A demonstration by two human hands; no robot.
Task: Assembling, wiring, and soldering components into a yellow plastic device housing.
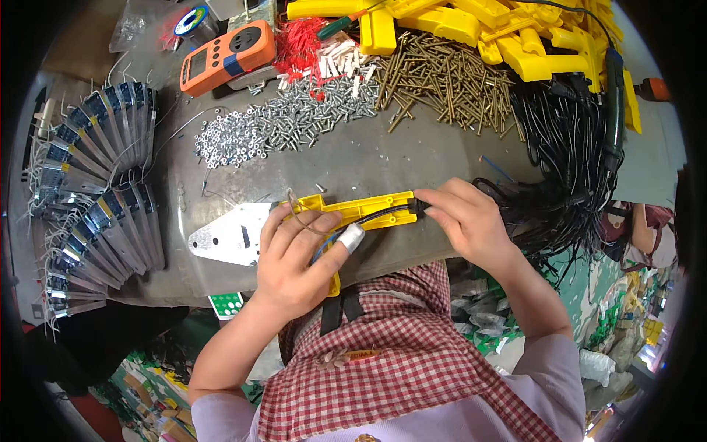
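Note:
My left hand [291, 258] is closed over a yellow plastic handle shell [361, 206] at the table's near edge, its thumb wrapped in white tape [352, 237]. A pale, tapered flat plate [224, 234] with dark holes sticks out to the left of the shell. Inside the shell's channel runs a black cable [383, 214], ending on the right in a thick black sleeve [418, 207]. The fingertips of my right hand [471, 225] pinch this sleeve at the shell's end. A thin brownish wire and a blue wire [322, 249] show near my left fingers, which hide their ends.
Small nuts [228, 140], silver screws [317, 110] and long brass-coloured screws [449, 81] lie in piles beyond my hands. Yellow shells [456, 26] are heaped behind them. An orange meter [228, 57] stands back left, circuit boards [110, 228] fan out left, black cables [567, 162] lie right.

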